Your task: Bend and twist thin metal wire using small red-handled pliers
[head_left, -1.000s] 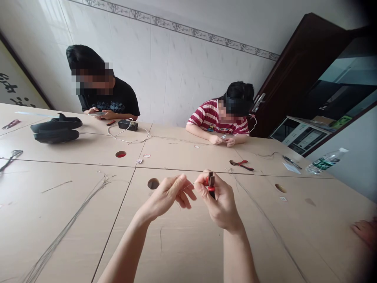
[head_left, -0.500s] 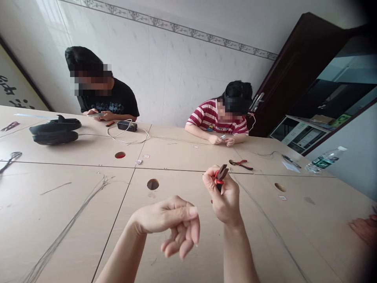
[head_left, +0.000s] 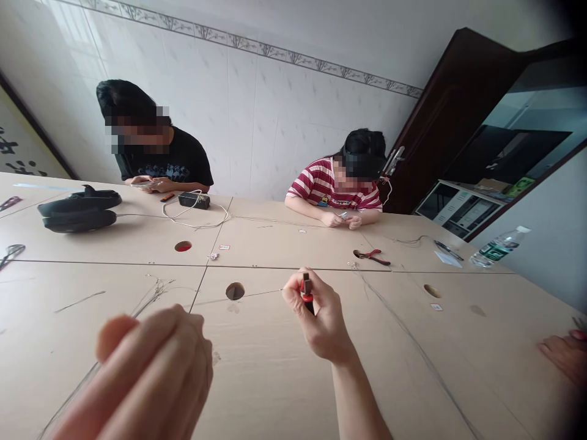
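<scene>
My right hand [head_left: 323, 321] is closed around a pair of red-and-black pliers [head_left: 307, 288], jaws pointing up. From its pinched thumb and forefinger a thin wire [head_left: 257, 294] stretches left across the table. At the lower left, large and close to the camera, is my left hand [head_left: 158, 379]. Its fingers extend toward the lower edge with the thumb apart, slightly blurred; no object shows in it. The wire's far stretch passes behind this hand. A bundle of thin wires [head_left: 149, 299] lies under and beside my left hand.
Another wire bundle [head_left: 408, 336] runs along the right. Second pliers [head_left: 373, 256], a water bottle [head_left: 499, 247], a black bag [head_left: 77, 211] and a black box with a white cable [head_left: 195, 200] lie farther off. Two people sit opposite; another person's hand [head_left: 562, 354] is at right. Table holes [head_left: 235, 291] dot the surface.
My right hand has moved left and slightly down with the pliers, which have turned. My left hand has swung left and nearer the camera. The wire from my right hand now shows.
</scene>
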A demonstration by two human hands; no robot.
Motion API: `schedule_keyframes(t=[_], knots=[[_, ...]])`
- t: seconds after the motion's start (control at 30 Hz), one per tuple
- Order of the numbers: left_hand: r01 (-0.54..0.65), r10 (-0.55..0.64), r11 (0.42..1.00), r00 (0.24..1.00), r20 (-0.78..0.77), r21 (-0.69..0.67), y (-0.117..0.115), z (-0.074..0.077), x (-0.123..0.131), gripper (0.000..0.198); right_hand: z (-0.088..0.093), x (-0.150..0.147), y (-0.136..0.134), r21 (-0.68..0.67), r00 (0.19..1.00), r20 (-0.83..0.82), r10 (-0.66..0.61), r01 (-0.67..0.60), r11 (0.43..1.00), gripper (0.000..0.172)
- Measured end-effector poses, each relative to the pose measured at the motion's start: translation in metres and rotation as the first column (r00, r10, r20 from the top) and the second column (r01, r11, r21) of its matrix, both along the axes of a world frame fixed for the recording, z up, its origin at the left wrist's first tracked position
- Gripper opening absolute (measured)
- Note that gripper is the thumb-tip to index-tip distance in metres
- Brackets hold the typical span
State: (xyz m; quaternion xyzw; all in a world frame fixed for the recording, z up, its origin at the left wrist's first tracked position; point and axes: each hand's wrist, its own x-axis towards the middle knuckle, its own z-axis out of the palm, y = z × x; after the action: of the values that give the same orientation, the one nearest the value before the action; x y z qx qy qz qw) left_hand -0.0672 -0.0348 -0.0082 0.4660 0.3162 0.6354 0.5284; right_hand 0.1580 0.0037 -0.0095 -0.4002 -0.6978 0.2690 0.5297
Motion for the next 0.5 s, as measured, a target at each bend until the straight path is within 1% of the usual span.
schedule_keyframes(t=[0.07,0.1,0.13,0.17,0.23,0.3,0.4,0.43,0.5], knots=[[-0.079,0.075,0.996,0.993,0.09,0.039,0.011,0.014,0.015,0.036,0.0,-0.004,-0.001,-0.01,0.999,0.021,0.029,-0.029,1.0,0.019],[-0.143,0.136,0.989,0.974,0.183,0.024,0.018,0.02,0.023,0.036,0.001,-0.005,-0.002,-0.01,0.999,0.028,0.04,-0.04,0.999,0.018],[-0.178,0.16,0.983,0.951,0.264,0.047,0.026,0.026,0.032,0.035,0.001,-0.006,-0.002,-0.007,0.998,0.032,0.048,-0.048,0.999,0.019],[-0.181,0.147,0.98,0.938,0.315,0.079,0.033,0.031,0.039,0.035,0.001,-0.006,-0.003,-0.001,0.998,0.038,0.056,-0.056,0.998,0.019],[-0.14,0.084,0.981,0.93,0.358,0.133,0.044,0.036,0.049,0.038,0.001,-0.007,-0.004,0.018,0.997,0.051,0.065,-0.066,0.998,0.018],[-0.073,0.012,0.984,0.936,0.351,0.161,0.051,0.035,0.054,0.04,0.002,-0.006,-0.005,0.032,0.995,0.057,0.077,-0.078,0.996,0.018],[0.018,-0.062,0.988,0.956,0.286,0.154,0.056,0.025,0.059,0.041,0.002,-0.006,-0.007,0.03,0.995,0.042,0.092,-0.094,0.995,0.015],[0.057,-0.088,0.989,0.969,0.229,0.139,0.056,0.022,0.062,0.041,0.002,-0.006,-0.007,0.027,0.995,0.034,0.096,-0.097,0.995,0.015],[0.12,-0.126,0.988,0.99,0.059,0.1,0.054,0.017,0.069,0.042,0.002,-0.006,-0.006,0.02,0.996,0.015,0.092,-0.092,0.996,0.015]])
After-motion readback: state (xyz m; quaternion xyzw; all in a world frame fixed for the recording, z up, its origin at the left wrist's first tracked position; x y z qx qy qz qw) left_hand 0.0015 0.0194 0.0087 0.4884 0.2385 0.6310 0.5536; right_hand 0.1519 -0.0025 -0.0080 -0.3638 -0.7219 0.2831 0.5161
